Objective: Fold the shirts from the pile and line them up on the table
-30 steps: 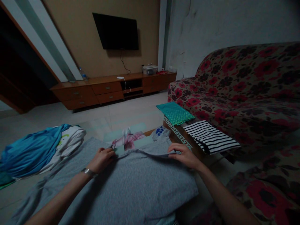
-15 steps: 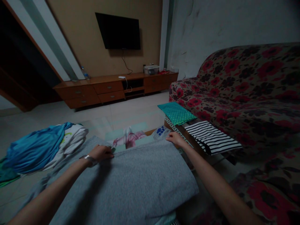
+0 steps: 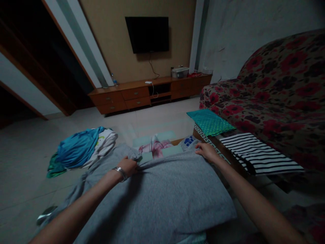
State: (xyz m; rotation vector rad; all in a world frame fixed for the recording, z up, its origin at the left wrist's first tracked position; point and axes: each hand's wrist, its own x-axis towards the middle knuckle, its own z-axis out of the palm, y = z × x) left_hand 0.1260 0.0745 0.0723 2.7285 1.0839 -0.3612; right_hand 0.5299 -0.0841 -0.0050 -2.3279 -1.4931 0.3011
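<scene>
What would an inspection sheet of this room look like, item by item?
surface: low wooden table with a Greek-key edge
job's things: gray knit garment, spread out
grips: left hand, with a metal bangle at the wrist, pinches the garment's far edge; right hand rests on that edge
clutter: blue-and-white clothes heap on the floor; striped folded cloth and teal dotted cloth on the table
cables: dark cord below the wall-mounted television; white cord at the wooden TV cabinet
surroundings: floral sofa
</scene>
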